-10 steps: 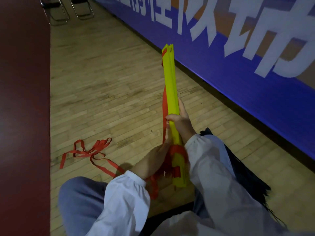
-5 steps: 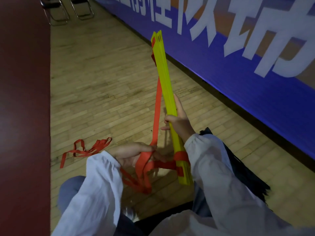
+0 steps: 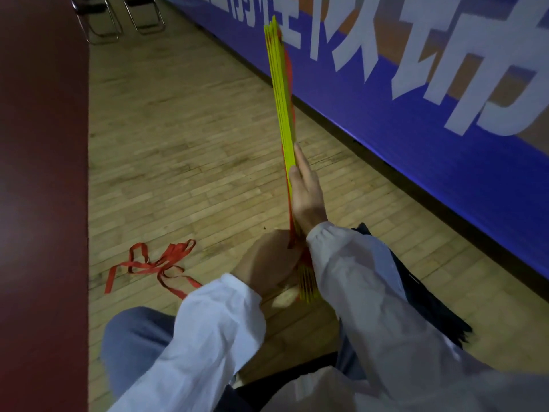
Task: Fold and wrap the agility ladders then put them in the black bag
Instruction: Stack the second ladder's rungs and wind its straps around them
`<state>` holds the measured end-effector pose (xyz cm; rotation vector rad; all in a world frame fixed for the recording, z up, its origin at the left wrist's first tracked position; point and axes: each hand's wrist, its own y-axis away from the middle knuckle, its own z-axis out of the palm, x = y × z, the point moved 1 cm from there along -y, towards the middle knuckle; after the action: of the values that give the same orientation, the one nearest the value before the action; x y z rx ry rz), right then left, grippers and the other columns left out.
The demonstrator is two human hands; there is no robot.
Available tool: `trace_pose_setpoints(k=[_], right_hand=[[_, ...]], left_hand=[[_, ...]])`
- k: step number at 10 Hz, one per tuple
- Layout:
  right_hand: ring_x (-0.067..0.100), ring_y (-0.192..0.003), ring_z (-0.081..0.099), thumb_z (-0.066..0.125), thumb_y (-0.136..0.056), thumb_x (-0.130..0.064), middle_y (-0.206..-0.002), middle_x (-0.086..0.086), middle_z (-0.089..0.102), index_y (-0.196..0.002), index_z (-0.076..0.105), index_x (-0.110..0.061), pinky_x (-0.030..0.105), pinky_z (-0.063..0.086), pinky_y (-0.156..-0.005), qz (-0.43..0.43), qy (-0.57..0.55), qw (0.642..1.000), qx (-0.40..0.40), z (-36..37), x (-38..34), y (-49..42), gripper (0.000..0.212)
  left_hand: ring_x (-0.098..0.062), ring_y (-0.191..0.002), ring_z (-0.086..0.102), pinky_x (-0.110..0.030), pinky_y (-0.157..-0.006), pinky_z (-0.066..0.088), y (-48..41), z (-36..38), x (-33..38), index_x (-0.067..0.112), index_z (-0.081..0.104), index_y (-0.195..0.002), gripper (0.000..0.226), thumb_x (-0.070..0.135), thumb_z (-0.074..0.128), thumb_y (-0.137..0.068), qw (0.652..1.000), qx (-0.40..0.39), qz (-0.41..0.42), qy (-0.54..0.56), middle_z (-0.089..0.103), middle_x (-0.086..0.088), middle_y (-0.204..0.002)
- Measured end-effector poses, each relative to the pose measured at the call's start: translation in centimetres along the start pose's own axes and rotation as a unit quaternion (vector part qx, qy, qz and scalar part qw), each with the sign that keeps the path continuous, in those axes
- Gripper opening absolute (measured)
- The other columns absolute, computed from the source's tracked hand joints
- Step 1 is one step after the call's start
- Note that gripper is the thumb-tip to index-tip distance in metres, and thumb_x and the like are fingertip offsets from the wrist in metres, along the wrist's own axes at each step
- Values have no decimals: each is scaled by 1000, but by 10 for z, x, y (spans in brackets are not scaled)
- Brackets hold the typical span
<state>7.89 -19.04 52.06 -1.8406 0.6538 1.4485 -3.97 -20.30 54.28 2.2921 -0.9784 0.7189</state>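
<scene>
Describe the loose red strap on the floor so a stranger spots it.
Start at the pale wooden plank floor, near the dark red strip along its left. Ahead of the person's knee lies a tangled red webbing strap. Unlike the upright yellow slat bundle, it sprawls flat in loops.

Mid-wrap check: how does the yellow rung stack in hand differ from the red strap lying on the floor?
The stack of flat yellow plastic rungs stands nearly upright, straight and stiff; the loose red webbing strap lies limp in tangled loops. The right hand holds the stack; the strap rests on the wooden floor, untouched where visible. Shared: red webbing also runs along the stack.
</scene>
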Motion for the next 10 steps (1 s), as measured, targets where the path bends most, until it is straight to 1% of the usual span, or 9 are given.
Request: trace_pose_setpoints(k=[1, 2, 3, 4, 5, 6, 7, 8, 10], right_hand=[[18, -126, 48, 45, -99, -40, -140, 4, 46, -145, 38, -40, 29, 34, -107, 34, 24, 999, 13, -1, -3, -4, 46], [13, -120, 50, 49, -98, -39, -137, 7, 48, -145, 40, -35, 33, 37, -109, 49, 5, 999, 22, 1, 0, -5, 49], [18, -133, 41, 41, -103, -28, -146, 6, 42, -145, 40, -28, 39, 31, -115, 85, -77, 993, -12, -5, -7, -2, 42], [27, -112, 59, 55, -96, -11, -129, 16, 55, -144, 35, -18, 41, 50, -96, 199, -186, 962, -21, -16, -10, -10, 52], [12, -48, 64, 49, -99, -36, -59, 8, 66, -90, 69, 2, 19, 50, -44, 297, -297, 902, -104, -39, -21, -6, 44], [13, -58, 57, 53, -83, -62, -66, 3, 57, -113, 68, -5, 29, 49, -64, 334, -406, 834, -168, -31, -16, 3, 67], [20, -83, 63, 58, -81, -48, -89, 4, 59, -115, 66, -17, 43, 49, -84, 355, -432, 810, -179, -20, -9, 9, 47], [17, -79, 70, 45, -95, -24, -85, 5, 69, -112, 60, -11, 40, 57, -81, 320, -479, 793, -197, -23, -2, 19, 26], [5, -45, 48, 36, -101, -17, -56, -5, 47, -108, 55, -9, 24, 56, -66, 314, -492, 786, -206, -26, -7, 12, 22]], left_hand=[[-30, -91, 64, -34, -77, 51, 11, 9, 1, 9, 66, -99, 25, 29, 53, -91, 987, 105, 15, -117, 70, -11, -97], [-32, -86, 65, -34, -72, 51, 10, 10, -1, 11, 68, -95, 24, 31, 59, -86, 985, 149, 18, -85, 71, -11, -91], [-27, -79, 65, -35, -68, 51, 6, 10, -10, 19, 69, -91, 46, 52, 56, -63, 989, 145, 24, -18, 72, -3, -83], [-12, -69, 64, -31, -64, 50, 2, 4, -22, 22, 65, -80, 33, 48, 63, -60, 990, 103, 41, 85, 68, 6, -72], [-16, -81, 69, -31, -73, 56, 10, -1, -23, 15, 67, -95, 24, 22, 74, -73, 953, 31, 101, 285, 72, -2, -87], [-18, -78, 67, -41, -66, 54, 16, 3, -29, 13, 65, -100, 22, 15, 75, -81, 950, 25, 122, 285, 71, -5, -85], [0, -77, 66, -18, -67, 49, 18, 3, -34, 15, 64, -102, 23, 7, 72, -82, 955, -15, 110, 276, 70, 11, -85], [7, -46, 52, -7, -48, 36, 19, -8, -31, 17, 59, -84, 16, 4, 68, -86, 964, -114, 85, 224, 59, 19, -51], [7, -46, 57, -7, -45, 41, 0, -2, -58, -8, 56, -116, 28, 1, 62, -90, 967, -161, -1, 197, 62, 18, -52]])
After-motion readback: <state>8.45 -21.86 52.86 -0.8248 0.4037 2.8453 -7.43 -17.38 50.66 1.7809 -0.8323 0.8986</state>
